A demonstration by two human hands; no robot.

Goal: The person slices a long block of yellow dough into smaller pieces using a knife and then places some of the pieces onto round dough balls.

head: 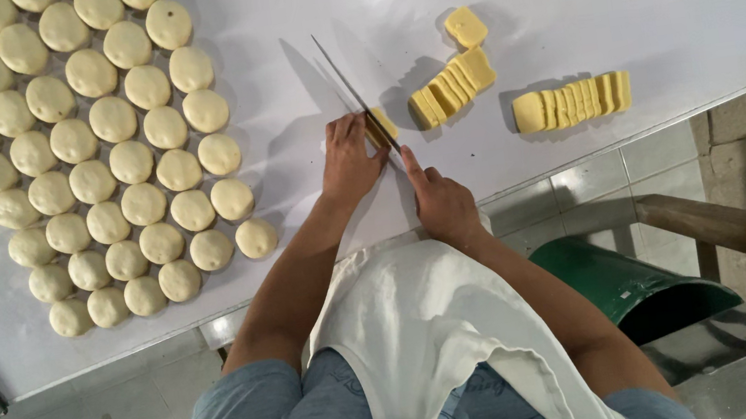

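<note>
A: That small yellow block point(383, 125) sits on the white table point(290, 19), right under your left hand point(348, 157), whose fingers are curled together, pinning its near end. It looks soft, pale and probably greasy, so it should dent or slide if you press hard; hold it at the end, away from the edge.

B: And the knife point(356, 96)?

A: Your right hand point(442, 205) is clamped on the handle, forefinger along the spine, blade touching the block beside your left fingertips. It looks thin and light.

B: What lies beyond the grip?

A: Just past the blade, 2 rows of cut yellow slices point(453, 86) point(572, 102) and 1 loose piece point(465, 26). Well off on the left hand's side, many round dough balls point(98, 159) in rows. I see no packages, labels or signs; a green bin point(632, 276) stands below the table on the right hand's side, though I can't be sure what it holds.
</note>
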